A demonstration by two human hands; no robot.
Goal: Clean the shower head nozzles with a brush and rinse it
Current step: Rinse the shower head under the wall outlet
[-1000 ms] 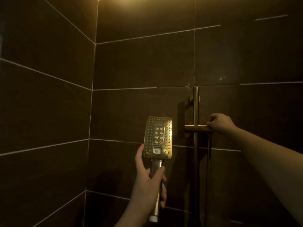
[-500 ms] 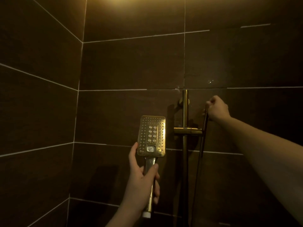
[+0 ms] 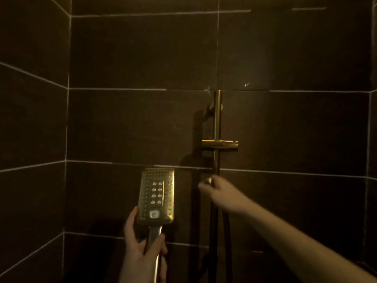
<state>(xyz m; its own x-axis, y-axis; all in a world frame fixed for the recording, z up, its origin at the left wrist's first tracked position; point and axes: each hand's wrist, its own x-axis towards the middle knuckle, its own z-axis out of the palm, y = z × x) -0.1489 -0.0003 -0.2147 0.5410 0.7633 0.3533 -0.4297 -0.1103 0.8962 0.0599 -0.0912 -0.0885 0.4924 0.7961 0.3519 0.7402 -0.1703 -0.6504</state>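
Overhead, open wall beside shower head (upright)

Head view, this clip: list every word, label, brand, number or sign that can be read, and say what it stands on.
No readable text anywhere in the frame.
shower head: a small pale button near the bottom of its face carries a mark, too blurred to read as a letter or a symbol.
slider bracket and rail: no marking visible.
wall tiles: plain, with grout lines only.
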